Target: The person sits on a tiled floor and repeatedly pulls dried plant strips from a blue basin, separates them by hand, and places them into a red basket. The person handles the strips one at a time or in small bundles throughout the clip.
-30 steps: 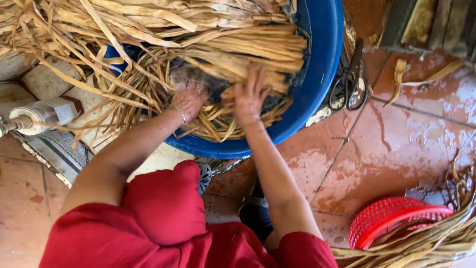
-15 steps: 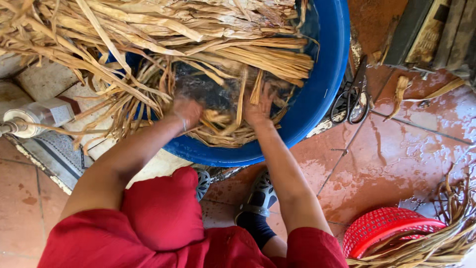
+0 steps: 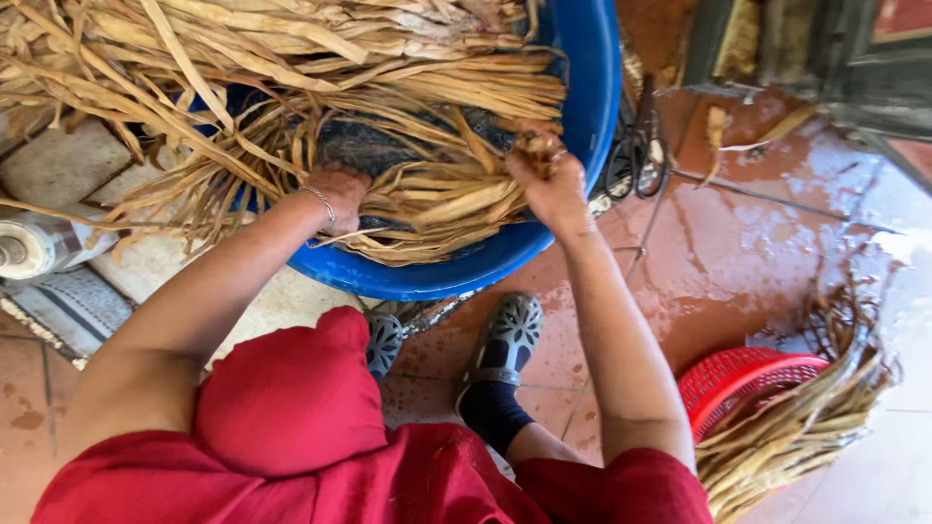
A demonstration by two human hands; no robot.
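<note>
Wet tiled floor, hands [image 3: 549, 184] gripping dried leaves [image 3: 291, 87]

Dry, fibrous straw-coloured leaf strips [image 3: 291, 87] fill a glossy blue plastic tub [image 3: 592, 107]; the terracotta floor tiles [image 3: 757, 243] shine wet.

The blue tub [image 3: 582, 126] ran off the top of the view, and most of its inside lay buried under dried leaf strips [image 3: 291, 58], so its contents could not be made out. The left hand [image 3: 335, 194] had its fingers sunk among the strips, out of sight. The red basket [image 3: 738, 378] was half covered by a bundle of strips [image 3: 806, 417] cut off at the bottom edge.
</note>
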